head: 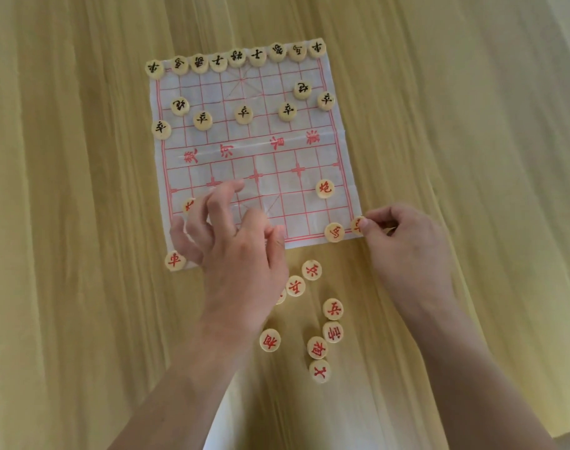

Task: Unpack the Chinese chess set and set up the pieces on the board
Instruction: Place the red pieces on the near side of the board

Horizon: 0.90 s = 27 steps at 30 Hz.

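A thin white paper board (251, 151) with a red grid lies on the wooden table. Black-lettered round wooden pieces (243, 113) fill its far rows. On the near side stand red pieces: a cannon (325, 189), a horse (334, 232) and a chariot (174, 260) at the near left corner. My right hand (403, 251) pinches a red piece (357, 225) at the board's near right corner. My left hand (231, 245) hovers blurred over the near left part of the board, partly hiding a red piece (189, 205); whether it holds anything is hidden.
Several loose red pieces (316, 347) lie on the table in front of the board, between my forearms. A white sheet (225, 417) shows under my left forearm at the bottom. Bare wood surrounds the board on both sides.
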Each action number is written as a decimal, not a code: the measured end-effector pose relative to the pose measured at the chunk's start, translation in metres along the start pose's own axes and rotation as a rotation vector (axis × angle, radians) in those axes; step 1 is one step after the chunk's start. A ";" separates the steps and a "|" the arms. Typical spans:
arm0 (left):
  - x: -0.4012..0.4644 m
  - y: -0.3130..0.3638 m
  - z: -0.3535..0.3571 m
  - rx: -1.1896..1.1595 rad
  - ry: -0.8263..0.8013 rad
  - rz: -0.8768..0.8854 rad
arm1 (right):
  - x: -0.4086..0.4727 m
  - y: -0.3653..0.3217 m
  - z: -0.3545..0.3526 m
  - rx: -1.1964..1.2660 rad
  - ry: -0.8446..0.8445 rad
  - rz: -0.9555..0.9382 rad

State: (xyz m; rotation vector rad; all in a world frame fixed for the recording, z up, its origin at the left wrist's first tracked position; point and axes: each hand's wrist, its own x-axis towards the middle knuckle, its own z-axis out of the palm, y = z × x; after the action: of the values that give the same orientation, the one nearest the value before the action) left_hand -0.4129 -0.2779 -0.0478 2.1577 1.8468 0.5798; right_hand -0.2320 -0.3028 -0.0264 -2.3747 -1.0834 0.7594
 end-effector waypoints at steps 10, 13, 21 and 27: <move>0.001 0.010 0.006 0.003 -0.013 -0.026 | 0.001 -0.001 0.003 -0.126 -0.042 -0.050; -0.002 0.009 0.006 0.009 0.001 -0.037 | 0.002 -0.001 0.003 -0.135 -0.046 -0.041; -0.010 0.001 -0.005 0.017 -0.018 -0.085 | -0.012 -0.003 -0.006 -0.010 0.094 -0.109; -0.023 -0.012 -0.019 0.047 -0.046 -0.123 | -0.031 -0.010 -0.004 0.019 0.072 -0.183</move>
State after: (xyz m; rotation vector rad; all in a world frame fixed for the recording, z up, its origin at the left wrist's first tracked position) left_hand -0.4349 -0.2999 -0.0394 2.0495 1.9702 0.4613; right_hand -0.2519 -0.3214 -0.0086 -2.2319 -1.2368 0.6126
